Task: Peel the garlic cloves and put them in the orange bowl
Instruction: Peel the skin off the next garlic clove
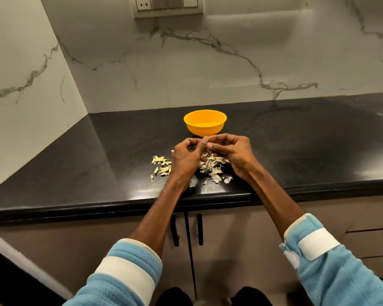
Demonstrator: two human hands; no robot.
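Orange bowl [205,123] just behind. Garlic clove [209,146] pinched between left hand [185,156] and right hand [233,151], both curled onto it, above peel scraps [213,171]. Small, light, firm; likely slick once bare. Best gripped at ends, skin picked from tip.

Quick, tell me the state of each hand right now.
Left hand: fingers curled, thumb pinching the garlic clove.
Right hand: fingers curled, pinching the same garlic clove.
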